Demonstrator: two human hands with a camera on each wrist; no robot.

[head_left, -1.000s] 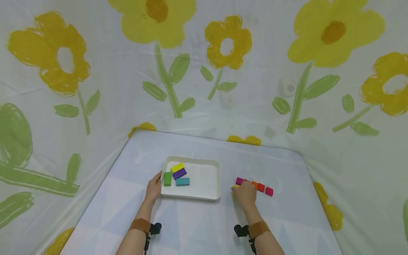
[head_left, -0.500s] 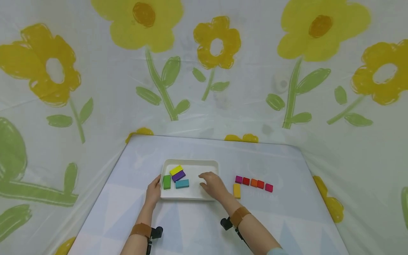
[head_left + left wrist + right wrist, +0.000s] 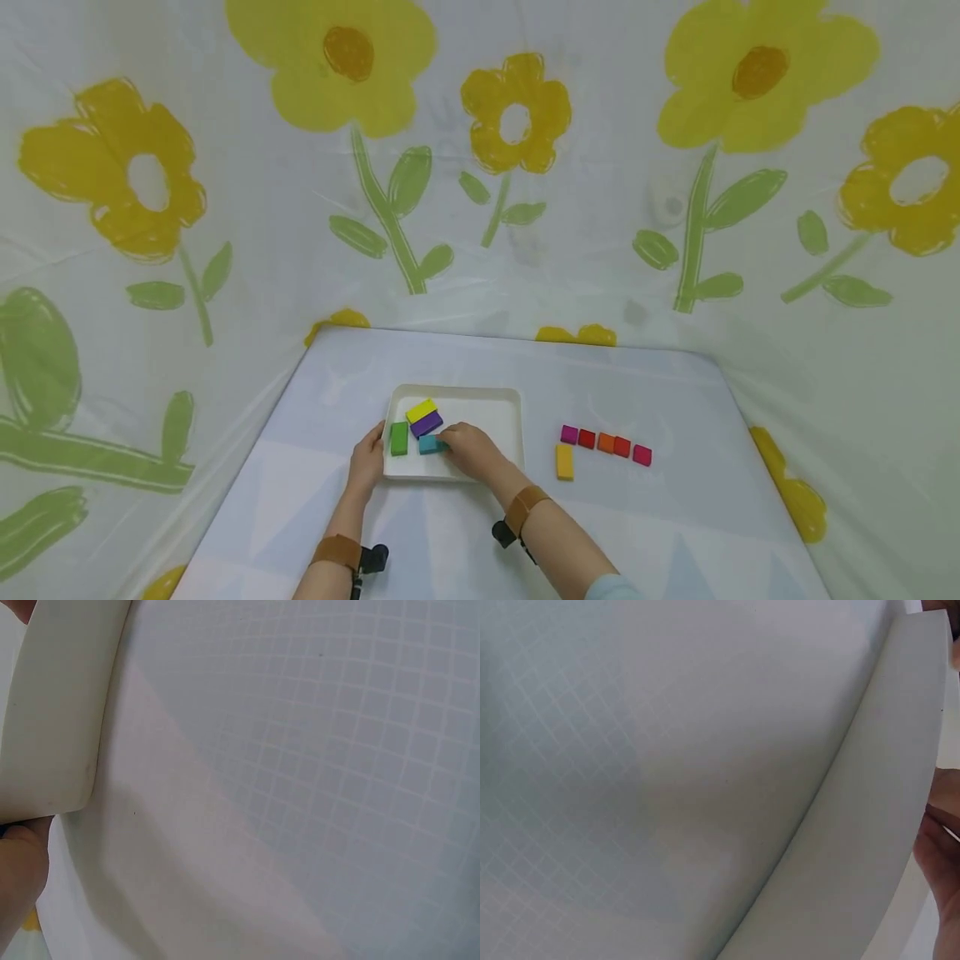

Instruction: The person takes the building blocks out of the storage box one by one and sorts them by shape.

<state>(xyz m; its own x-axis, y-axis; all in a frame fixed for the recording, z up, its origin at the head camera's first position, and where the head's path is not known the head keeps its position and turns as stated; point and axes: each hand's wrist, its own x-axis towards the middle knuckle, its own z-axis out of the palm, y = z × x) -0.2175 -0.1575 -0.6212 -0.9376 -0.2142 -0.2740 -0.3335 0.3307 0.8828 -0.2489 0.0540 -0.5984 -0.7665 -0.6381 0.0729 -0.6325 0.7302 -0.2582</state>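
Observation:
In the head view a white tray (image 3: pixel 487 414) lies on the table, with my left hand (image 3: pixel 367 460) gripping its left side. My right hand (image 3: pixel 474 452) reaches over the front rim and pinches the right end of a teal block (image 3: pixel 430 445). Left of that block stands a green block (image 3: pixel 399 438). Behind it, a purple block (image 3: pixel 427 424) and a yellow block (image 3: pixel 422 411) lie slanted side by side. The left wrist view shows the tray wall (image 3: pixel 60 705); fingers of the right hand (image 3: pixel 941 859) partly show past the wall in the right wrist view.
Right of the tray, several blocks form a slanting row: magenta (image 3: pixel 569 434), red (image 3: pixel 587 438), orange (image 3: pixel 606 442) and more reds. An amber block (image 3: pixel 564 462) lies in front of the row's left end. A flowered cloth (image 3: pixel 585 250) hangs around the table.
My right hand has left the amber block beside the row, crossed leftward over the tray and taken the teal block's right end. My left hand stays at the tray's left side.

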